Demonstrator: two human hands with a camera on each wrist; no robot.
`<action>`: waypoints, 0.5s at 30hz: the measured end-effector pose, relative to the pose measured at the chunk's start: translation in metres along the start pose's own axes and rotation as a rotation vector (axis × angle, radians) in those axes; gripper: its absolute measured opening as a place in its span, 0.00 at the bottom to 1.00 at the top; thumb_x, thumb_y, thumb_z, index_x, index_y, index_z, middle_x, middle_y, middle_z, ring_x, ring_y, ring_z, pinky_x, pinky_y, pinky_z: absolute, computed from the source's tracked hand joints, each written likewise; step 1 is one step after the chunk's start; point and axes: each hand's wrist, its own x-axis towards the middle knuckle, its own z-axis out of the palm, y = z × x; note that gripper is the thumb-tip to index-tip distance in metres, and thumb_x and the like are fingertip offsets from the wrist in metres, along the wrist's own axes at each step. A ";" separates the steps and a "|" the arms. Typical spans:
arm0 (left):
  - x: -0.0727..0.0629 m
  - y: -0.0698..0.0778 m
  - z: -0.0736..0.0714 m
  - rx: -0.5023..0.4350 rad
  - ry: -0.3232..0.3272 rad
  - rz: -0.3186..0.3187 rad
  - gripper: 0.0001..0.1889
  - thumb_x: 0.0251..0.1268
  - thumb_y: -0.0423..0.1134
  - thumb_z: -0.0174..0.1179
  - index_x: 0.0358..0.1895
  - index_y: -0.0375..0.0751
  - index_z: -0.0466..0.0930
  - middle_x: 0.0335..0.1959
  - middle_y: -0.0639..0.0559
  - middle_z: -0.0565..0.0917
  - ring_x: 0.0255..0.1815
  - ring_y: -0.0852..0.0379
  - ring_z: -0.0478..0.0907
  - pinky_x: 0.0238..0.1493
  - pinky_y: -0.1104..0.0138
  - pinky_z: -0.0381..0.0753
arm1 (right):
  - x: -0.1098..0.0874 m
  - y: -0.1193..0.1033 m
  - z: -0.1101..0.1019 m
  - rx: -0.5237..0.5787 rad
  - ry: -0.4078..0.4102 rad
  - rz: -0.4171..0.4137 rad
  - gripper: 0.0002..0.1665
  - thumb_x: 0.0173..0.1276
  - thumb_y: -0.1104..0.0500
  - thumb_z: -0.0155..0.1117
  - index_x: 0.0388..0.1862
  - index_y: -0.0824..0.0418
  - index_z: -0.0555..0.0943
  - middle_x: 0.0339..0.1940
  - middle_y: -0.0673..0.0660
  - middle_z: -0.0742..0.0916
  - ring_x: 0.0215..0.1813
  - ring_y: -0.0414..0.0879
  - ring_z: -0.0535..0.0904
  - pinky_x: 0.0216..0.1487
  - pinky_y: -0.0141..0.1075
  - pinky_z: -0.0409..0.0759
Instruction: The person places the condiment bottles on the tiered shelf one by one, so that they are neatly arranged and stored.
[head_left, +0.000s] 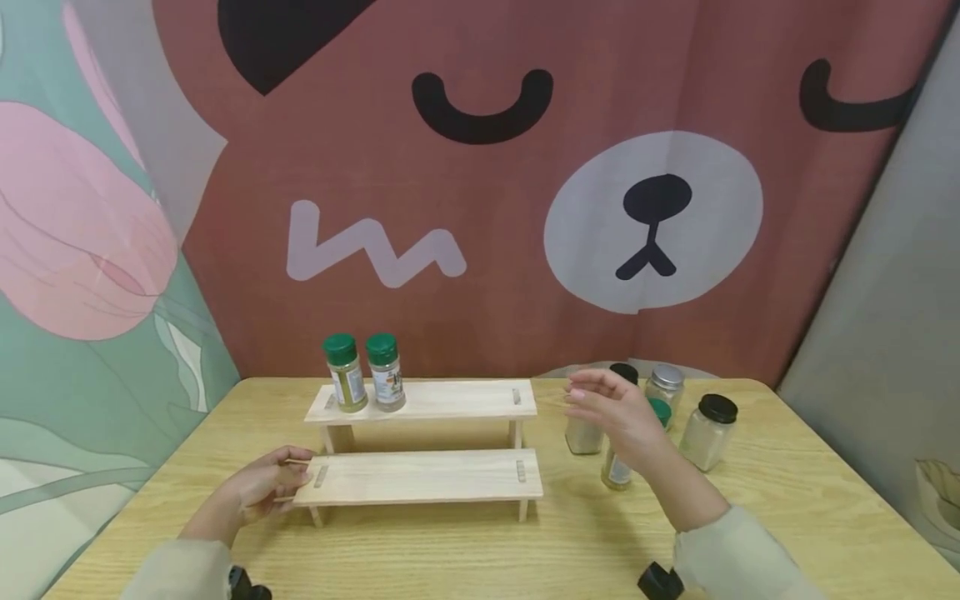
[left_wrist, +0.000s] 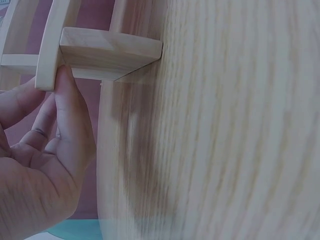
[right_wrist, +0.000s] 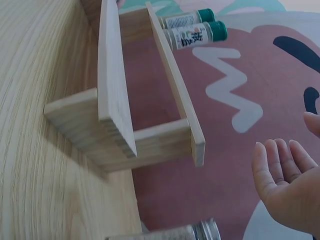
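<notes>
A two-step wooden spice rack (head_left: pixel 420 477) stands on the table. My left hand (head_left: pixel 258 487) pinches the left end of its lower step; in the left wrist view the thumb (left_wrist: pixel 70 100) lies under the board with fingers on its other side. Two green-capped spice jars (head_left: pixel 387 379) stand side by side at the left of the upper step. My right hand (head_left: pixel 615 412) is raised to the right of the rack, holding nothing, its fingers loosely bent. It partly hides a group of jars behind and below it, among them a green-capped one (head_left: pixel 618 472).
At the right of the table are also a black-lidded jar (head_left: pixel 708 437), a silver-lidded jar (head_left: pixel 666 383) and another dark-lidded jar (head_left: pixel 584 435) partly behind the right hand. A curtain (head_left: pixel 487 317) with a bear print hangs along the table's (head_left: pixel 420 554) back edge.
</notes>
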 end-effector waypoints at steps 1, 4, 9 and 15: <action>0.000 0.000 0.000 -0.002 -0.001 -0.001 0.20 0.53 0.26 0.51 0.50 0.29 0.57 0.36 0.48 0.69 0.31 0.56 0.75 0.31 0.65 0.75 | -0.002 0.000 -0.003 -0.002 0.002 -0.005 0.08 0.59 0.68 0.54 0.38 0.59 0.74 0.36 0.54 0.78 0.40 0.44 0.76 0.45 0.40 0.72; 0.000 0.002 0.001 -0.018 -0.025 0.003 0.21 0.53 0.26 0.52 0.50 0.29 0.56 0.36 0.48 0.70 0.31 0.56 0.76 0.32 0.65 0.75 | -0.007 0.000 -0.010 -0.011 -0.003 -0.036 0.09 0.60 0.69 0.53 0.38 0.60 0.74 0.35 0.54 0.79 0.41 0.45 0.76 0.45 0.42 0.72; 0.000 0.002 0.001 -0.028 -0.027 0.001 0.19 0.53 0.26 0.51 0.48 0.30 0.58 0.35 0.49 0.71 0.31 0.56 0.76 0.32 0.65 0.76 | -0.014 -0.002 -0.023 -0.012 -0.008 -0.069 0.10 0.61 0.70 0.51 0.38 0.59 0.75 0.36 0.54 0.79 0.40 0.44 0.76 0.43 0.41 0.73; 0.000 0.001 0.001 -0.020 -0.004 -0.007 0.19 0.53 0.26 0.52 0.48 0.30 0.59 0.34 0.49 0.71 0.31 0.56 0.76 0.31 0.65 0.75 | -0.021 -0.007 -0.040 -0.054 0.036 -0.073 0.09 0.62 0.68 0.51 0.39 0.58 0.74 0.35 0.50 0.80 0.40 0.41 0.77 0.42 0.35 0.74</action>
